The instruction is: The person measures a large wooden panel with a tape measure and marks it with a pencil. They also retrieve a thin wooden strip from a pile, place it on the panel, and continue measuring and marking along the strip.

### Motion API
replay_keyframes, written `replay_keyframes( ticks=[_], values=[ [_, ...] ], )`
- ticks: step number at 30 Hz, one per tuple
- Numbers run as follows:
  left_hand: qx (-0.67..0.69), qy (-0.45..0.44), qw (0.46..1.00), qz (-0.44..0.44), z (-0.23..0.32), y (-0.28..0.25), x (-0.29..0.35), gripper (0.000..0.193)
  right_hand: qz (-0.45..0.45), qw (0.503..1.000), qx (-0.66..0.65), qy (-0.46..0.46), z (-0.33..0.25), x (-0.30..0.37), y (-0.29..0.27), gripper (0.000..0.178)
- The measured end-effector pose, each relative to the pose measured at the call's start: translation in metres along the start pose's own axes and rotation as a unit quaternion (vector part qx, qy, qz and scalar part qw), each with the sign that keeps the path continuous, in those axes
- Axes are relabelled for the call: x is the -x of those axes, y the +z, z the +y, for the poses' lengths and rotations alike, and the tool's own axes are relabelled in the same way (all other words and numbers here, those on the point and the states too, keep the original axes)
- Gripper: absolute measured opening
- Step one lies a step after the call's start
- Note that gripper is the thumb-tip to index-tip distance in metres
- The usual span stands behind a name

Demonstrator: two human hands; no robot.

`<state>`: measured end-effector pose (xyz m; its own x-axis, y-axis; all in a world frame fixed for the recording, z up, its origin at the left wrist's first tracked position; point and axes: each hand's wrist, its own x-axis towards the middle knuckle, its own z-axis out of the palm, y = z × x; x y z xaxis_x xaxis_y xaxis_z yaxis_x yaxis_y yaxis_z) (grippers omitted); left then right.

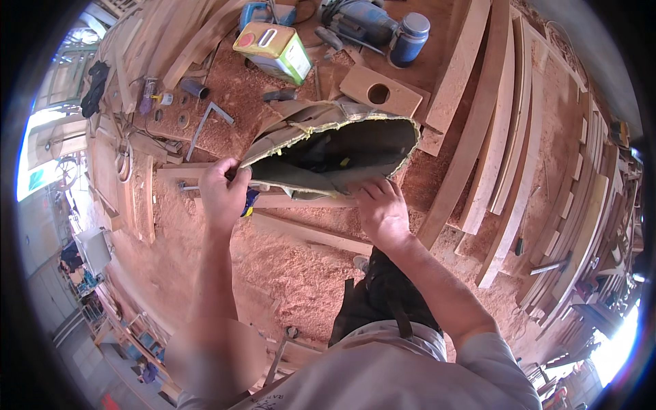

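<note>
A greyish-brown bag with a ragged, yellowish frayed rim is spread between my hands, its mouth facing up. Inside it is dark; some dark shapes and a small yellow bit show, too dim to name. My left hand pinches the bag's left corner between thumb and fingers. On the near edge, right of the middle, my right hand has its fingers curled over the rim. Just beside my left hand is a small yellow and dark-blue object, partly covered, whose kind I cannot make out.
Beyond the bag stand a yellow-green metal can, a blue lidded jug and a blue power tool. A holed wood block and a metal square lie near. Long planks line the right. Sawdust covers the floor.
</note>
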<state>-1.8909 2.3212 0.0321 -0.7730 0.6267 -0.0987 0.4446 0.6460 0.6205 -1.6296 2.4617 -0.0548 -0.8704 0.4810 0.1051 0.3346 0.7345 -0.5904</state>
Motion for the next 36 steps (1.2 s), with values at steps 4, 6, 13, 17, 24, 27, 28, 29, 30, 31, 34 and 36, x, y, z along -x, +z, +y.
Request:
replay_keyframes(
  ticks=[4, 6, 13, 17, 24, 27, 28, 29, 30, 31, 34, 36],
  values=[
    [0.042, -0.04, 0.997, 0.052, -0.018, -0.001, 0.003, 0.017, -0.037, 0.995, -0.034, -0.089, -0.016, -0.003, -0.001, 0.03],
    [0.02, -0.037, 0.997, 0.063, -0.033, -0.01, -0.003, 0.019, -0.025, 0.991, -0.053, -0.116, -0.04, -0.005, 0.0, 0.028],
    [-0.004, -0.048, 0.996, 0.073, -0.062, -0.026, -0.005, 0.03, 0.002, 0.99, -0.087, -0.115, -0.056, -0.013, 0.01, 0.027],
    [0.0, -0.059, 0.995, 0.08, -0.049, -0.02, -0.006, 0.029, -0.009, 0.987, -0.091, -0.134, -0.045, -0.019, 0.005, 0.029],
    [-0.04, -0.032, 0.998, 0.026, -0.023, -0.014, 0.007, 0.029, -0.023, 0.989, -0.074, -0.125, -0.034, -0.005, -0.003, 0.03],
    [-0.017, -0.052, 0.999, 0.0, -0.02, -0.005, 0.015, 0.029, -0.036, 0.99, -0.08, -0.109, -0.025, 0.006, -0.004, 0.028],
    [-0.003, -0.051, 0.999, -0.001, -0.015, -0.003, 0.014, 0.029, -0.042, 0.99, -0.081, -0.105, -0.023, 0.008, -0.005, 0.027],
    [0.012, -0.049, 0.999, -0.001, -0.011, 0.0, 0.012, 0.029, -0.036, 0.99, -0.082, -0.106, -0.023, 0.005, -0.009, 0.024],
    [0.027, -0.047, 0.999, -0.001, -0.006, 0.002, 0.009, 0.029, -0.047, 0.99, -0.085, -0.101, -0.021, 0.002, -0.011, 0.024],
    [0.02, -0.035, 0.999, 0.001, -0.003, 0.004, 0.005, 0.029, -0.058, 0.99, -0.088, -0.096, -0.018, 0.0, -0.013, 0.024],
    [0.004, 0.03, 0.999, 0.011, 0.017, 0.012, -0.014, 0.032, -0.069, 0.992, -0.078, -0.068, 0.002, -0.006, -0.014, 0.026],
    [0.006, 0.008, 1.0, -0.003, 0.027, 0.019, -0.024, 0.033, -0.091, 0.992, -0.086, -0.019, 0.017, -0.017, -0.019, 0.027]
  ],
)
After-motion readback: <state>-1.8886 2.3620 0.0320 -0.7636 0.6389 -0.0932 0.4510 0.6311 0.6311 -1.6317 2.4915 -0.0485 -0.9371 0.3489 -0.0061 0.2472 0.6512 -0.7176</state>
